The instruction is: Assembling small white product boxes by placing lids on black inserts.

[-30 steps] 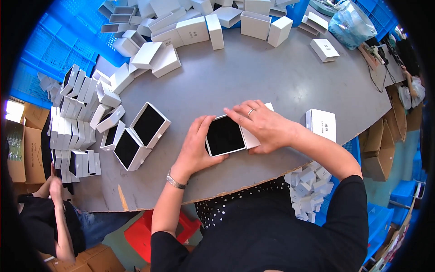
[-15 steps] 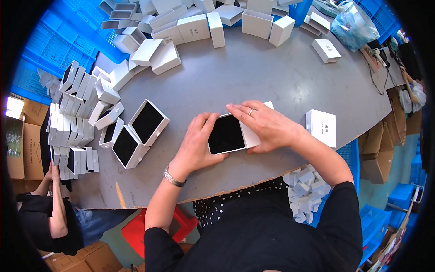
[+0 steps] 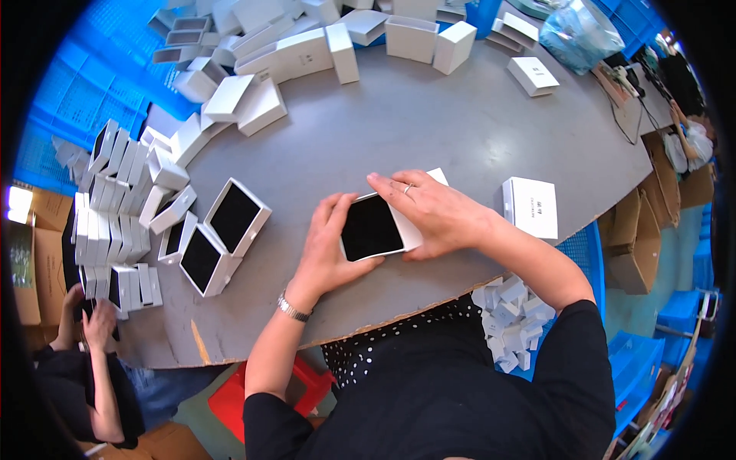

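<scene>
Above the table, near its front edge, I hold a white drawer-style gift box. Its white drawer, lined with black padding [image 3: 371, 228], sticks out of the white sleeve [image 3: 412, 236]. My left hand [image 3: 325, 245] is closed round the drawer's left end, thumb along the near edge. My right hand [image 3: 445, 213] is wrapped over the sleeve and hides most of it. To the left lie open drawers with black padding, one of them a drawer [image 3: 239, 217] tilted against another drawer [image 3: 205, 261]. A closed white box [image 3: 530, 207] rests right of my right hand.
Stacked white boxes [image 3: 115, 238] line the table's left side. Empty white sleeves [image 3: 268, 50] are heaped along the far edge by blue crates [image 3: 84, 84]. A blue bin of small white boxes [image 3: 510, 318] stands below the front edge. A co-worker's hand [image 3: 98, 326] is at far left.
The whole view has shifted slightly. Both my hands keep their hold on the box, with little visible change in it. The co-worker's hands at the left have moved by the stack.
</scene>
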Tool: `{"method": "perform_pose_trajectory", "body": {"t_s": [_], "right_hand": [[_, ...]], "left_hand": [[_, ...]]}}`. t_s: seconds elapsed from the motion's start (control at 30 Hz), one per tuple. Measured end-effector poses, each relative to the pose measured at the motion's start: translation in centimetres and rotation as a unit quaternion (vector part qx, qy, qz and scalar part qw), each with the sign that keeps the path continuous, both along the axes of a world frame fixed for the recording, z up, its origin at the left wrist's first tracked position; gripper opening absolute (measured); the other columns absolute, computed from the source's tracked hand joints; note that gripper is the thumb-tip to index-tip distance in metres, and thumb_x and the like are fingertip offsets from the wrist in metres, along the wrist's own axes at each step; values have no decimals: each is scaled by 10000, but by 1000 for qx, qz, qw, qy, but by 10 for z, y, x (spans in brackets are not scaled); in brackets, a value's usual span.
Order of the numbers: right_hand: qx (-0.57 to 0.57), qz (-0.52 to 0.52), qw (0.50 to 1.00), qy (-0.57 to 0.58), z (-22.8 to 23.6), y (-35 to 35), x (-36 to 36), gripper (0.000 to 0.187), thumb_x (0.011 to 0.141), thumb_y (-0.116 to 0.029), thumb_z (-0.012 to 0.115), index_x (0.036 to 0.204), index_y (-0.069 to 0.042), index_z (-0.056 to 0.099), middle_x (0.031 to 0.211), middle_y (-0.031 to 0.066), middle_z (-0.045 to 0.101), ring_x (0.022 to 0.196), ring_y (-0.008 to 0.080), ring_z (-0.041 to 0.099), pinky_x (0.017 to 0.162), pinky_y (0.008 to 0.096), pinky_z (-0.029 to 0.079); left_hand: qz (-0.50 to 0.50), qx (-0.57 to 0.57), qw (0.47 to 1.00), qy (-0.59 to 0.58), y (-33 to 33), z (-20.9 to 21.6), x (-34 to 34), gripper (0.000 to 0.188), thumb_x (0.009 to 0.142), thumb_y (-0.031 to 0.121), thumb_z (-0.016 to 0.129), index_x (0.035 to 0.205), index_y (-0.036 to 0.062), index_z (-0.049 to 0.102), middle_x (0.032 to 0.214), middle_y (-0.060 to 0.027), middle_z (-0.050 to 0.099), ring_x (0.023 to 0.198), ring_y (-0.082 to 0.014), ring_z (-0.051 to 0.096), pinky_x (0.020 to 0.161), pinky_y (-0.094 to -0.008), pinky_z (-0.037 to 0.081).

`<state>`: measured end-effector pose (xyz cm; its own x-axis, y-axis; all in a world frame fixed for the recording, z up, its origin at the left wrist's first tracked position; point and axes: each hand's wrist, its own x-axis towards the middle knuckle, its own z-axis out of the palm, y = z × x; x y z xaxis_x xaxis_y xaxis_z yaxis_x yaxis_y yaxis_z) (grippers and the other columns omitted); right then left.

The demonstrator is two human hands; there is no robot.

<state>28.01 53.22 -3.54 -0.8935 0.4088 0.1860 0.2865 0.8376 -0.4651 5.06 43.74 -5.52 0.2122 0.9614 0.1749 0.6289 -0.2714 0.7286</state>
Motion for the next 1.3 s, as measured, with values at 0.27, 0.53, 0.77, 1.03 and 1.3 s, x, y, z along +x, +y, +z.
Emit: {"method": "perform_pose_trajectory", "body": {"t_s": [0.27, 0.53, 0.77, 1.03, 1.3], "right_hand": [[20, -3, 1000, -6, 0, -2, -9, 1153, 651, -280, 887, 1572, 0, 253, 1596, 230, 355, 1341, 428, 462, 1145, 476, 374], [68, -380, 922, 37, 24, -12, 134, 717, 868, -550, 671, 1477, -203, 524, 1468, 211, 524, 1455, 397, 362, 1188, 529, 270], [-133, -317, 928, 144, -21, -27, 116, 751, 861, -483, 709, 1490, -131, 499, 1508, 144, 511, 1425, 361, 416, 1183, 462, 335], [78, -321, 943, -44, 6, -47, 121, 954, 712, -592, 791, 1509, -170, 480, 1575, 123, 410, 1385, 366, 455, 1157, 580, 316], [-13, -369, 904, -216, 73, -112, 212, 589, 663, -390, 807, 1204, -185, 692, 1302, 100, 599, 1094, 331, 580, 989, 464, 404]], "left_hand": [[-59, 30, 995, -78, 10, -27, -5, 1104, 725, 342, 832, 1591, -4, 242, 1568, -226, 332, 1455, -378, 317, 1199, -478, 283], [182, 31, 890, -417, 4, -39, 11, 807, 1004, 462, 406, 1634, 39, 131, 1694, -177, 163, 1584, -284, 78, 1270, -443, 12], [54, 25, 973, -224, 61, -29, 96, 729, 1074, 480, 322, 1620, 16, 188, 1705, -144, 154, 1581, -303, 63, 1260, -444, 55], [-96, -123, 939, -305, 51, -14, 106, 784, 1063, 557, 318, 1625, 29, 180, 1676, -200, 206, 1570, -323, 111, 1255, -445, 95], [-71, 26, 996, 47, 2, 41, 59, 783, 873, 343, 711, 1540, 70, 404, 1600, -222, 340, 1534, -403, 209, 1218, -531, 228]]}}
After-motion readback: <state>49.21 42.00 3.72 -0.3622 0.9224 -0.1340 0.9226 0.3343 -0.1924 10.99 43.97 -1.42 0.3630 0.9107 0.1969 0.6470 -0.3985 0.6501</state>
